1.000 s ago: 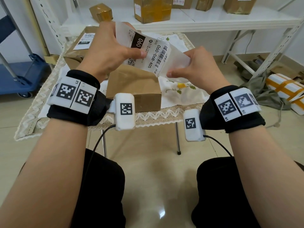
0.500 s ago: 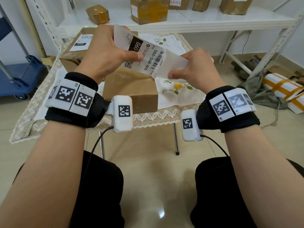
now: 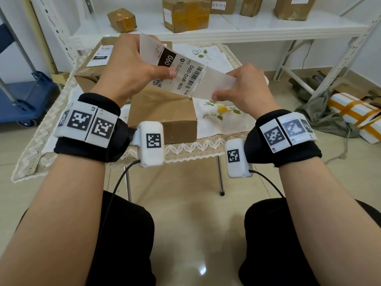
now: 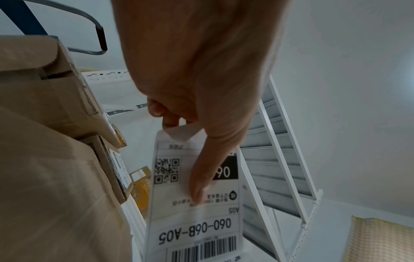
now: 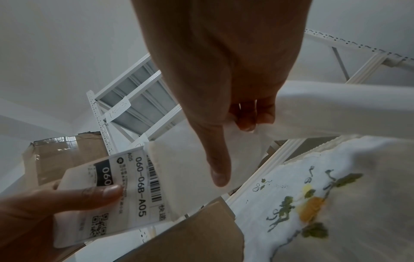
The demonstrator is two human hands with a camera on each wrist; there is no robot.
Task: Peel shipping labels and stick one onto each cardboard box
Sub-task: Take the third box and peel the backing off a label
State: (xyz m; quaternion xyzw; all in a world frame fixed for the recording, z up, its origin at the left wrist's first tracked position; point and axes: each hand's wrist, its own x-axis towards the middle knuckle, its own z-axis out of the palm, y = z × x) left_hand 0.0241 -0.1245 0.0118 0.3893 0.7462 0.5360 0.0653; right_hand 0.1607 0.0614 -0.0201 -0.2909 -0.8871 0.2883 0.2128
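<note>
Above the unlabelled box [image 3: 162, 112], your left hand [image 3: 132, 67] pinches the label [image 3: 181, 76] and your right hand [image 3: 245, 87] pinches the backing [image 3: 218, 85], now peeled further apart, nearly ready to stick.

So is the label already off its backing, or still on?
Partly off: the left hand holds the label, the right hand pulls the backing.

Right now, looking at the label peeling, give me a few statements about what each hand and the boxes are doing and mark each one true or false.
1. The left hand pinches the printed shipping label. True.
2. The right hand is empty. False: it pinches the blank backing sheet.
3. The near box on the table already carries a label. False: its visible faces are bare.
4. The far-left box on the table has a label on top. True.
</note>
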